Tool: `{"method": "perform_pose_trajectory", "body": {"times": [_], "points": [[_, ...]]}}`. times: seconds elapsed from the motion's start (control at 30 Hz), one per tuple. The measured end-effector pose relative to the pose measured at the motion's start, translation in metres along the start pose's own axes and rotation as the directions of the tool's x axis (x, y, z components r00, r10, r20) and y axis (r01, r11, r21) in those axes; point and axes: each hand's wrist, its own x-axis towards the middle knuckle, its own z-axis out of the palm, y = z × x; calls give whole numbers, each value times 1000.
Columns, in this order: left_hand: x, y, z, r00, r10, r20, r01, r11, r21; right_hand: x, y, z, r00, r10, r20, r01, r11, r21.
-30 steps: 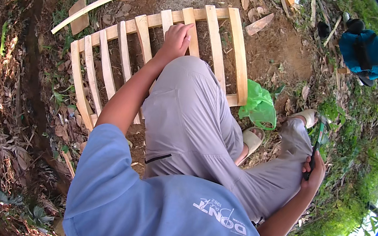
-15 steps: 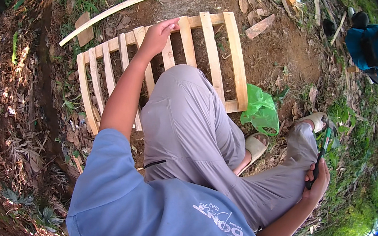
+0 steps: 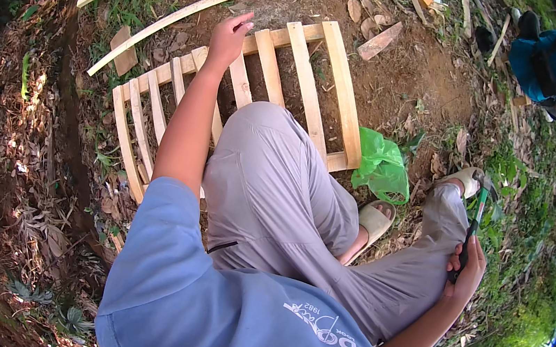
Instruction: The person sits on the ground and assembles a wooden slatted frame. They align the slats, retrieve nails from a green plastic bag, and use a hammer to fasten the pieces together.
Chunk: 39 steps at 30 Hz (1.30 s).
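Note:
A wooden slatted frame (image 3: 309,83) lies on the ground, its pale slats set across two rails. My left hand (image 3: 226,42) is over its far rail, index finger and thumb stretched out and apart. The other fingers are mostly hidden, and nothing shows between finger and thumb. Under that arm, several slats are partly covered. My right hand (image 3: 468,269) is closed round the black grip of a hammer (image 3: 478,217) with a green shaft. The hammer rests by my lower leg, its head up near my sandalled foot.
Two long wooden strips (image 3: 227,0) lie beyond the frame. A green plastic bag (image 3: 382,165) touches its right corner. Farther off are a flat wood scrap (image 3: 380,41) and a teal-and-black bag-like item (image 3: 545,68). Leaves and low plants cover the ground at both sides.
My left hand has shifted slightly left and away from me, off the slat end it was touching. The right hand and hammer have stayed in place.

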Motion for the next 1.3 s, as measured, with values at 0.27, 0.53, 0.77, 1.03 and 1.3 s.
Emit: {"method": "perform_pose_trajectory", "body": {"times": [0.27, 0.53, 0.77, 1.03, 1.3], "points": [[12, -24, 22, 993, -71, -92, 59, 990, -125, -1, -7, 10, 1000, 13, -6, -13, 1000, -18], [12, -24, 39, 988, -35, -147, 4, 979, -204, 4, -5, 16, 999, 14, -36, -17, 996, -88], [11, -26, 42, 974, -32, -223, 8, 995, -104, 6, -6, 23, 999, 16, -40, -20, 994, -110], [6, -15, 37, 982, -53, -181, 46, 998, -38, 12, -4, 28, 999, 14, -35, -19, 988, -156], [5, -18, 36, 983, -46, -179, 34, 997, -69, 1, -27, 67, 999, -27, -25, 17, 948, -318]]}}
